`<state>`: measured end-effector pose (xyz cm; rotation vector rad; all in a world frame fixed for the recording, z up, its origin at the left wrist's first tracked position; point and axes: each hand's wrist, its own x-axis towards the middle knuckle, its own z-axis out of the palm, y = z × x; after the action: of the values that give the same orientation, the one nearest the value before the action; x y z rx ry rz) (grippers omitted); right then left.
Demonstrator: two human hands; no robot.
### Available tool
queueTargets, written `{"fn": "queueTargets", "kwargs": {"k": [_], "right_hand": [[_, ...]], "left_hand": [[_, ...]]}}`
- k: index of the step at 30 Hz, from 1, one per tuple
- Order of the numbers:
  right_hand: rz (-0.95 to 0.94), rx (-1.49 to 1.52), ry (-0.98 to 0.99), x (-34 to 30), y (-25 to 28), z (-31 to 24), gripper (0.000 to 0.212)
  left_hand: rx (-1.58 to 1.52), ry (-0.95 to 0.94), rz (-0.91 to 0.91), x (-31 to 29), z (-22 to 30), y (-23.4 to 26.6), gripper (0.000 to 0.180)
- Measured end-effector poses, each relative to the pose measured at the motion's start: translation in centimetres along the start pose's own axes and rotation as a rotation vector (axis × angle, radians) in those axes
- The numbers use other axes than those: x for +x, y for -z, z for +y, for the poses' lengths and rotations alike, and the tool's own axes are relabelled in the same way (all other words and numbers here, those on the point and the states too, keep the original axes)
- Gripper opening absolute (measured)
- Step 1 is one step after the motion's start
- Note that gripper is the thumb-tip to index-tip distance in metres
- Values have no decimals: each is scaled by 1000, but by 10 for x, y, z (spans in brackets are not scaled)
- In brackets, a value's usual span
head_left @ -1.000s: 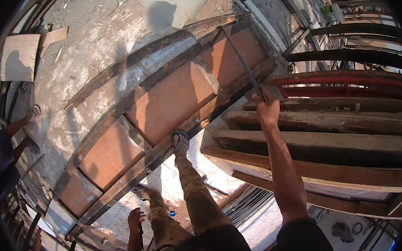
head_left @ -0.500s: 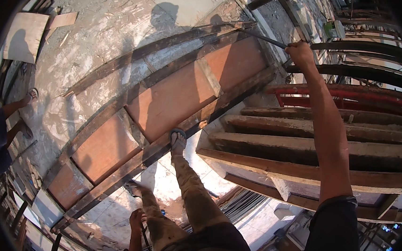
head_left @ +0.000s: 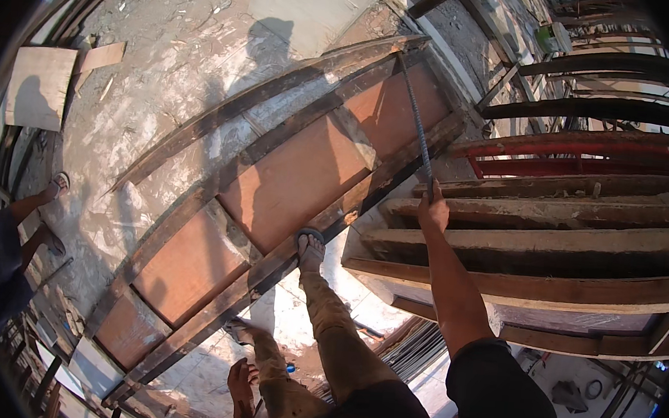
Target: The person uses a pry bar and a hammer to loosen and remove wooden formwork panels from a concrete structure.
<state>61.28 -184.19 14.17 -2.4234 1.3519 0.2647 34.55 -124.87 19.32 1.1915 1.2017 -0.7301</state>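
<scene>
My right hand [head_left: 434,210] grips the near end of a ribbed steel bar [head_left: 415,109]. The bar reaches away over a long wooden formwork panel [head_left: 289,182], its tip at the far end by a loose timber [head_left: 224,114]. Dark timbers edge the panel, and cross battens divide its reddish-brown board faces. My left hand [head_left: 242,380] is low beside my leg with its fingers curled; what it holds, if anything, cannot be made out. One sandalled foot [head_left: 310,250] presses on the panel's near edge timber.
Timber-ribbed panels [head_left: 535,252] are stacked at right, beside a red metal beam [head_left: 582,154]. Another person's sandalled foot [head_left: 59,185] stands at left on the dusty ground. Plywood pieces [head_left: 39,87] lie far left. Thin bars [head_left: 417,357] are bundled below the stack.
My right hand has come down, left and nearer to me, swinging the steel bar from nearly level to steep. The left hand has shifted slightly right and down in view.
</scene>
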Motion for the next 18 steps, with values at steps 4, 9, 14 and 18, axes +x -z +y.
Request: {"fn": "queueTargets", "kwargs": {"k": [4, 9, 14, 18], "right_hand": [[-132, 241, 98, -15, -83, 22, 64], [-83, 282, 108, -5, -207, 21, 66], [-286, 816, -197, -67, -197, -118, 43], [-108, 838, -70, -26, -102, -125, 19]], "left_hand": [[67, 58, 154, -13, -23, 50, 29], [170, 278, 197, 1, -68, 43, 27], [45, 127, 76, -20, -27, -7, 23], [41, 69, 18, -22, -8, -68, 27]]}}
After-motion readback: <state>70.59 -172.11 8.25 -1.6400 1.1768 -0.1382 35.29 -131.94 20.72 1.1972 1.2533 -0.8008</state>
